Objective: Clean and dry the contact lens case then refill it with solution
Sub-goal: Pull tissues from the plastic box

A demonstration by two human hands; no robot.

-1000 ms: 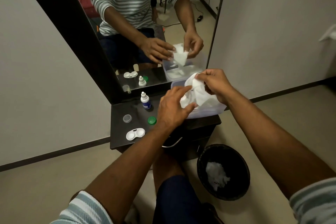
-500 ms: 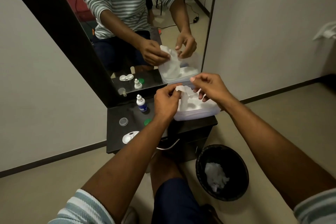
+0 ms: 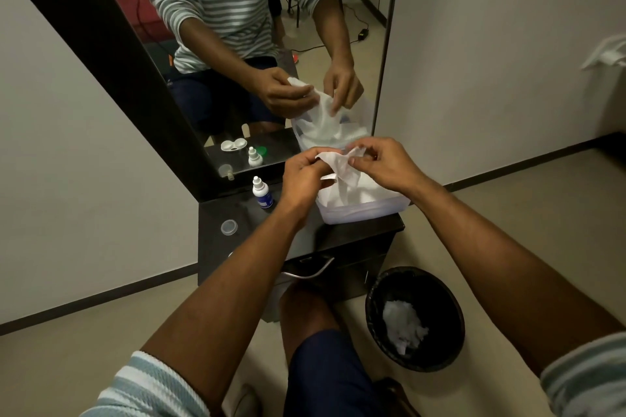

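Both hands pinch one thin, crinkled white tissue (image 3: 340,166) over the translucent tissue box (image 3: 364,211) at the dark cabinet top's right edge — left hand (image 3: 305,176) on its left, right hand (image 3: 386,164) on its right. Lens case seen only in the mirror (image 3: 233,144). Solution bottle (image 3: 261,192) upright near mirror; clear round cap (image 3: 229,227) lies alone at left. Black bin (image 3: 415,318) below right — crumpled tissue inside.

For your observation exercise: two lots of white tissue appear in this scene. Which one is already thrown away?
The crumpled tissue lying in the black bin on the floor. The other tissue is held by both hands above the tub.
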